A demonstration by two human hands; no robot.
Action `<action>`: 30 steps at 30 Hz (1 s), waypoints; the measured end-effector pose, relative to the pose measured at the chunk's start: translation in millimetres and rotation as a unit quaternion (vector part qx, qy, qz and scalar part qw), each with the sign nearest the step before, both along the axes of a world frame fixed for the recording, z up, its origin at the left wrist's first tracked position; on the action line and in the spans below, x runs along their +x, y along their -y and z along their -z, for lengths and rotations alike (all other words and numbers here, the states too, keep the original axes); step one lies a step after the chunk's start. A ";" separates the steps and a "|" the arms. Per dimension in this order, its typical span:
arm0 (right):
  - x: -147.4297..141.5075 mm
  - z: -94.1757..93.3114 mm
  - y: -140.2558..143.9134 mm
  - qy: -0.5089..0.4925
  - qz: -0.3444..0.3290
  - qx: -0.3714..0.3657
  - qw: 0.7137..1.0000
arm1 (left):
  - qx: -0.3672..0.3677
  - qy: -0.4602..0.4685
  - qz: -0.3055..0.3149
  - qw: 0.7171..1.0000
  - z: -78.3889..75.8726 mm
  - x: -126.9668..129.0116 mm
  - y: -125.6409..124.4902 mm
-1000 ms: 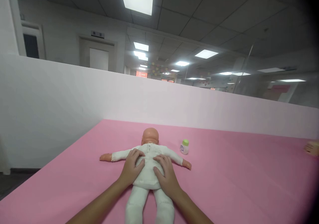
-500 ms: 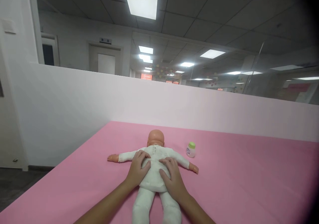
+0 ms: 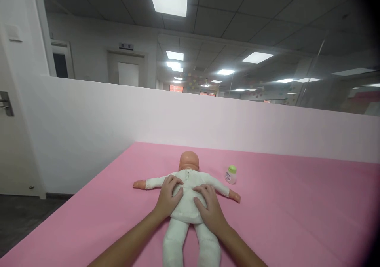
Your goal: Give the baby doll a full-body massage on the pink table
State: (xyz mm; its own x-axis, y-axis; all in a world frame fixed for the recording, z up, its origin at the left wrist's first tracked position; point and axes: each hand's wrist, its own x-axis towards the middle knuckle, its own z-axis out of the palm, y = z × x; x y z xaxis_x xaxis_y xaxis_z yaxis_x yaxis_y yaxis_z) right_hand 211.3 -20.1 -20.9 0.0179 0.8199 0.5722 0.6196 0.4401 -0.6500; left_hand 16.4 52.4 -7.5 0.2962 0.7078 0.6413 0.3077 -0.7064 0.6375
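My left hand (image 3: 168, 197) lies flat on the back of the doll (image 3: 187, 203), fingers spread and pointing up the frame, the palm pressed onto the white cloth of its body. My right hand (image 3: 209, 208) lies the same way just beside it, fingers splayed over the doll's lower back. Neither hand is closed around anything; both are open and rest on the cloth, and a narrow strip of the white suit shows between them.

The doll lies face down in the lower middle of the frame, on the pink worktop (image 3: 297, 211). Its bare head points away from me, toward the middle of the frame, its arms are stretched straight out to the left and right, and its two legs run down to the bottom edge between my forearms.

A small bottle (image 3: 230, 175) with a green cap stands upright on the worktop, up and to the right of the doll's right-hand shoulder, near it but apart from it and from my hands.

Behind the worktop a white partition wall (image 3: 89, 120) runs across the middle of the frame. A door handle (image 3: 6, 103) shows at the left edge, and lit ceiling panels fill the top.
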 end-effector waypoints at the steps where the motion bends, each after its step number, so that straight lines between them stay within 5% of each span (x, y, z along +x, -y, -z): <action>1: 0.0 -0.4 0.2 -0.001 0.002 0.000 1.000 | 0.000 0.000 0.000 1.000 -0.1 0.0 0.4; 30: 3.6 5.3 -3.1 0.012 0.008 0.022 1.000 | 0.005 -0.015 0.008 1.000 0.8 -0.9 -3.1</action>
